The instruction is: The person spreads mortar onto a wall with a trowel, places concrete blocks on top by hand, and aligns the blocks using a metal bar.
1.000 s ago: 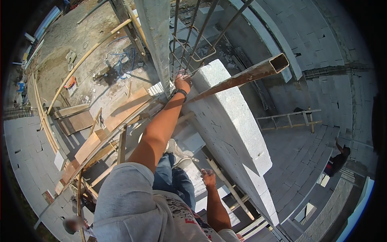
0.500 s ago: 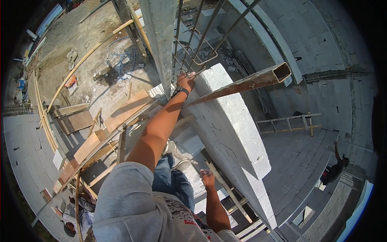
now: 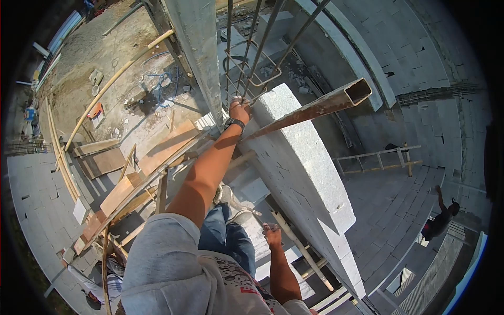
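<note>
Close to us, our right hand (image 3: 272, 234) is down low with its fingers bent in, and we cannot tell if they pinch anything. Our shoes (image 3: 239, 216) are just past it, next to the long wall (image 3: 278, 168). The wall is up, so that much looks done, and a fat white block (image 3: 312, 152) sits along its top. A rusty tube (image 3: 315, 111) slants across by the block, open at its far end (it looks like a big square straw). Our left hand (image 3: 240, 109) reaches out to the low part of the bars (image 3: 229, 31), with its fingers curled in, but we cannot see just what they grip. The bars stand past the end of the block, beside a tall gray post (image 3: 191, 52). Thin metal rings go around them, so they look joined in one bunch. Up high they are bare, with nothing filled in around them, so that part looks not done. We cannot tell how much is left to do down by our fingers. Farther off, a ladder (image 3: 388, 166) lies on the right, and past it another person (image 3: 441, 223) has one arm up.
</note>
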Available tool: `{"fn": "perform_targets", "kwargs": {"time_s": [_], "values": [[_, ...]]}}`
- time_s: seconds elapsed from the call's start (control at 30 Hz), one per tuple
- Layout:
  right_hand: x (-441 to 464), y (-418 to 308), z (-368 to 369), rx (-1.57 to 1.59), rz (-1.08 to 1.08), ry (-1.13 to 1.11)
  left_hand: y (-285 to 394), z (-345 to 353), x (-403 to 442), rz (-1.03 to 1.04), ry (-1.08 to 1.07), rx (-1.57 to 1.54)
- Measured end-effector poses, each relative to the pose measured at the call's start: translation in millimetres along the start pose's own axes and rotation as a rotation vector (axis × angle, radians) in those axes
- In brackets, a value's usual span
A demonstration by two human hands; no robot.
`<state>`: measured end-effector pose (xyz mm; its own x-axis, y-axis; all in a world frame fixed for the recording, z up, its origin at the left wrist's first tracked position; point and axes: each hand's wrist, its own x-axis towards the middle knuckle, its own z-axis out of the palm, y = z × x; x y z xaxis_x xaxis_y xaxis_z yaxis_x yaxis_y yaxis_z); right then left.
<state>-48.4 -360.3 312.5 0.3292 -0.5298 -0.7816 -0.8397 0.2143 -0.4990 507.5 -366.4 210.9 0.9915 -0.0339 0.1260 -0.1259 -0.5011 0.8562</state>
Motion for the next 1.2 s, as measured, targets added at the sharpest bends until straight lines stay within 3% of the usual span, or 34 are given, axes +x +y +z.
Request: {"fn": "perform_targets", "kwargs": {"time_s": [0.03, 0.13, 0.17, 0.23, 0.3, 0.4, 0.43, 0.47, 0.53, 0.63, 0.83, 0.93, 1.0, 1.07, 1.1, 1.13, 1.2], "values": [[1.9, 0.5, 1.2, 0.039, 0.005, 0.001, 53.1, -41.1, -13.1, -0.117, -0.044, -0.218], [3.7, -2.9, 8.4, 0.115, 0.021, -0.004, 67.0, -50.9, -16.8, -0.583, -0.007, -0.883], [4.8, -3.3, 9.2, 0.111, 0.028, -0.003, 70.0, -52.9, -15.9, -0.654, 0.036, -0.934], [0.5, -2.8, 5.6, 0.096, 0.045, 0.001, 11.8, -38.3, -12.3, -0.856, -0.046, -1.392], [3.8, -4.8, 5.8, 0.08, 0.05, -0.004, 16.7, -28.4, -4.7, -0.962, 0.087, -1.218], [0.0, -8.4, 3.8, 0.092, 0.023, 0.02, 36.9, -26.7, -3.5, -0.954, 0.136, -0.967], [-1.2, -8.5, 2.4, 0.083, 0.02, 0.026, 18.3, -24.2, 0.3, -1.034, 0.034, -1.1], [-2.4, -8.7, 1.1, 0.075, 0.017, 0.031, 7.3, -11.4, -3.7, -1.054, 0.097, -1.168], [-2.8, -5.2, 0.4, 0.078, 0.023, 0.037, 64.7, -34.7, -13.5, -1.087, 0.226, -1.3], [-2.0, 10.8, 1.9, 0.11, 0.053, 0.029, 82.1, -46.0, -15.3, -1.164, 0.208, -1.359], [-0.5, 17.3, 6.7, 0.133, 0.087, 0.006, 57.3, -40.2, -21.8, -0.864, 0.117, -1.293], [0.4, 10.8, 7.1, 0.121, 0.026, 0.008, 29.4, -47.4, -17.7, -0.848, -0.065, -1.568], [3.6, 15.0, 6.9, 0.09, -0.071, 0.015, 34.6, -46.8, -10.6, -0.825, -0.041, -1.328], [3.2, 6.1, 6.2, 0.089, 0.01, 0.012, 82.9, -58.3, -2.0, -0.764, 0.005, -0.957], [3.0, 1.3, 5.0, 0.088, 0.047, 0.01, 71.3, -60.9, -6.8, -0.703, -0.026, -1.309], [3.7, -2.5, 4.6, 0.086, 0.046, 0.004, 68.1, -53.3, -9.0, -0.646, -0.004, -1.26], [2.8, -2.8, 2.9, 0.073, 0.052, -0.011, 86.8, -55.8, -10.7, -0.795, 0.112, -1.164]]}}
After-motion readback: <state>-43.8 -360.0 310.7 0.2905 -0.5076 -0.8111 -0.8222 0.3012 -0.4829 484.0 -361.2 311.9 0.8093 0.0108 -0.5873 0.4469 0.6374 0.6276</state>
